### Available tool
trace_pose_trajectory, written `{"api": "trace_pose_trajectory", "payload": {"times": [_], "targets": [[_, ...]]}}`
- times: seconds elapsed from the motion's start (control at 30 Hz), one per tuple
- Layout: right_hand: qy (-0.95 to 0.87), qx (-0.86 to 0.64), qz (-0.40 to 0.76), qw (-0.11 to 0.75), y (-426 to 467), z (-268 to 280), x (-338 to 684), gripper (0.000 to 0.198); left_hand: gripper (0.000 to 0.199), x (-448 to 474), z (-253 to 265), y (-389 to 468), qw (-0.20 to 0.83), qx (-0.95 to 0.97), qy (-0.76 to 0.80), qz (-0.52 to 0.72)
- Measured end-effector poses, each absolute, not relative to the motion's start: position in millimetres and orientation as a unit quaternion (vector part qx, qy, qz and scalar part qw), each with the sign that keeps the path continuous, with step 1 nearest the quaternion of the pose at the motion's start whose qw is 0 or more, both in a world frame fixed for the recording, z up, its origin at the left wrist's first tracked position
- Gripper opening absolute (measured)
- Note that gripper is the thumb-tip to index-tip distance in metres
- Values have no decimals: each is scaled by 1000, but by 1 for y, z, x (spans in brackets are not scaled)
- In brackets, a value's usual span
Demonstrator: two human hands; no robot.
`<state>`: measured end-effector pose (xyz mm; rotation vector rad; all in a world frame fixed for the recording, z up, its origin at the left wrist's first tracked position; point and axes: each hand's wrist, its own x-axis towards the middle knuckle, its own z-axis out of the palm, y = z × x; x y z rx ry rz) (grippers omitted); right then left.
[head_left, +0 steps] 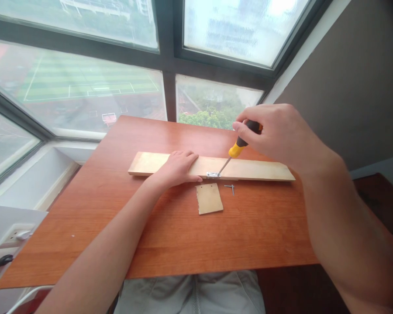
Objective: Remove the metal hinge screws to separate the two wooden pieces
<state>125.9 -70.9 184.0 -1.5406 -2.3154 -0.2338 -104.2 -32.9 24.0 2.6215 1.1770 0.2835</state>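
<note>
A long pale wooden board [258,169] lies across the table, with a small silver metal hinge or plate [212,175] at its near edge. My left hand [179,168] grips the board left of the metal piece, fingers over the top and thumb along the near edge. In my right hand [278,131] is a screwdriver [236,149] with a black and yellow handle, closed in the fingers and tilted. Its tip meets the right end of the metal piece; any screw head there is too small to make out. Nearer me lie a small thin wooden piece [209,199] and a few screws [231,187].
The reddish-brown table [170,240] stands against large windows with dark frames [169,96]. A grey wall [353,87] rises on the right. Wall sockets with a black plug [4,261] are at the lower left, and my lap [190,294] is below the table's front edge.
</note>
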Motion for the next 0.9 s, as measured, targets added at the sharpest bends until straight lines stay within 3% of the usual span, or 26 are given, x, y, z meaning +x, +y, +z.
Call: {"api": "trace_pose_trajectory", "payload": {"times": [0.13,0.3,0.4,0.47,0.63,0.73,0.9], "targets": [[-820,-535,-52,196,-66,182,125,19,61,-104,25,-33,122,903,400,97],[-846,-498,33,186,-66,184,130,45,63,-104,25,-33,123,903,401,95],[-810,-558,-57,169,-70,183,128,29,62,-104,24,-33,123,903,401,95],[-781,-592,-111,167,-72,182,126,32,62,-104,23,-32,121,902,403,95],[-807,-558,-43,189,-71,180,126,11,63,-105,23,-33,118,902,404,98],[-816,-547,-18,189,-72,180,130,26,63,-105,23,-33,115,903,401,99],[-796,-570,-63,196,-75,180,125,19,63,-104,21,-33,110,904,400,101]]}}
